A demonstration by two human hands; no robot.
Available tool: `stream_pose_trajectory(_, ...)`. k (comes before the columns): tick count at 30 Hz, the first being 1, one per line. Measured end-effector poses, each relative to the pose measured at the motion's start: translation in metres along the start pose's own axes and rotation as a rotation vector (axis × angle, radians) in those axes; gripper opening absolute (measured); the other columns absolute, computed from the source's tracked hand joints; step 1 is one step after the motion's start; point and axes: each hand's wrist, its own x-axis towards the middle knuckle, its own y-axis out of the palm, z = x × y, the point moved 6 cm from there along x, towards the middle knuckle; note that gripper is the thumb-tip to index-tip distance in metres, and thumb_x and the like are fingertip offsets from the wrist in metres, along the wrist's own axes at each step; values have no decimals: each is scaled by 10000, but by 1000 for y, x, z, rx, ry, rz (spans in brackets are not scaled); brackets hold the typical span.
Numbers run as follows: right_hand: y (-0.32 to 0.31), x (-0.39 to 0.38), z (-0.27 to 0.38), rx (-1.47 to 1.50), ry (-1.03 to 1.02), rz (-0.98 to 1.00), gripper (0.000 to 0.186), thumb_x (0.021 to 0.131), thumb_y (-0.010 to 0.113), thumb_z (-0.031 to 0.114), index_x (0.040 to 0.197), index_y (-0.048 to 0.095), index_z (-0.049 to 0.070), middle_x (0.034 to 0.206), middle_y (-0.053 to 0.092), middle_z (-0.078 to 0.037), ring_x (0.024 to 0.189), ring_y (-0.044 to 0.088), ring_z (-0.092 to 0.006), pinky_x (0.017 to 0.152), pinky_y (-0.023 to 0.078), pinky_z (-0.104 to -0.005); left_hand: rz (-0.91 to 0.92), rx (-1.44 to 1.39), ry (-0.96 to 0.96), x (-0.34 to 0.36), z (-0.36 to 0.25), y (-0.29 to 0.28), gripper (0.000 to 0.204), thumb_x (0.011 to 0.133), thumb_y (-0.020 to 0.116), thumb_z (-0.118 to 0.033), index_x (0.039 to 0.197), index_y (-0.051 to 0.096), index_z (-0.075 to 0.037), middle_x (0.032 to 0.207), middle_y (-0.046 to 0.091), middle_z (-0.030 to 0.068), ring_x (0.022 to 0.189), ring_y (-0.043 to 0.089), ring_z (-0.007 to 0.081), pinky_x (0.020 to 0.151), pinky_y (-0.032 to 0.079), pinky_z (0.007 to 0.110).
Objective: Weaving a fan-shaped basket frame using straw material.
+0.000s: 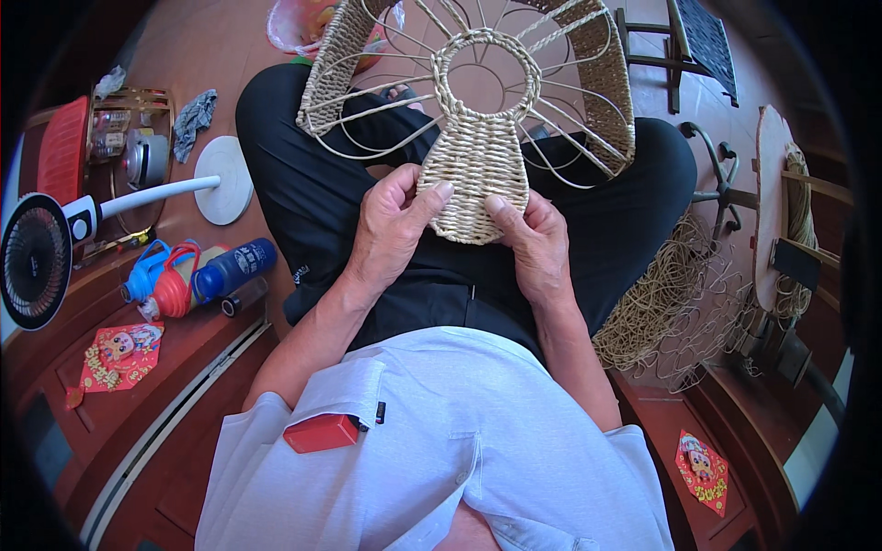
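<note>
A straw-coloured woven rope piece (478, 173), flared like a paddle, hangs down toward me from a rope-wrapped ring (443, 62). Thin metal wires, some wrapped in rope, spread from that ring to a larger frame with woven side walls (602, 83), which rests over my lap. My left hand (393, 220) pinches the left edge of the flared piece, thumb on top. On its right edge my right hand (537, 243) grips in the same way. The fingers beneath the weave are hidden.
A heap of loose rope (666, 298) lies on the floor at right, near a wheeled chair base (726, 188). At left stand a white fan (41, 257), a blue bottle (241, 266) and a glass-sided rack (138, 151). A dark chair (698, 46) is at the far right.
</note>
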Motion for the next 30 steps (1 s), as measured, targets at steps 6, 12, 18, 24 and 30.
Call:
stream_pose_trajectory(6, 3, 3, 4, 105, 22, -41, 322, 1033, 731, 188, 1281, 668, -7, 1132, 757, -59, 961, 705, -86, 875, 577, -270, 58, -111, -23, 5, -4, 17, 334, 1068, 674, -209, 1310, 655, 21, 1201, 740, 65, 1053, 677, 79, 980, 541, 279)
stream_pose_trajectory(12, 8, 8, 3, 47, -10, -73, 308, 1039, 723, 191, 1269, 681, -11, 1141, 757, -57, 969, 695, -86, 900, 566, -278, 39, -130, -5, 1, -2, 18, 305, 1055, 684, -198, 1271, 682, 16, 1123, 751, 39, 966, 679, 53, 886, 574, 261)
stream_pose_trajectory(18, 7, 7, 3, 45, -41, -39, 309, 1031, 733, 197, 1253, 700, -15, 1109, 766, -55, 969, 689, -81, 887, 561, -278, 22, -81, -3, 5, 0, 13, 295, 1056, 685, -194, 1269, 690, 10, 1127, 752, 37, 969, 681, 60, 886, 571, 256)
stream_pose_trajectory(24, 1, 13, -2, -26, -11, -79, 355, 1020, 740, 233, 1273, 701, -14, 1106, 762, -47, 969, 689, -82, 894, 554, -271, 99, -141, -32, 9, 0, 19, 358, 1067, 682, -228, 1333, 656, 10, 1208, 738, 55, 1058, 680, 83, 977, 546, 286)
stream_pose_trajectory(30, 4, 1, 2, 46, 17, -19, 455, 1041, 710, 339, 1333, 661, -6, 1171, 738, -64, 978, 692, -105, 844, 597, -282, 87, -139, -32, 5, -2, 14, 413, 1086, 663, -325, 1333, 656, 6, 1199, 742, 63, 1061, 687, 88, 986, 549, 286)
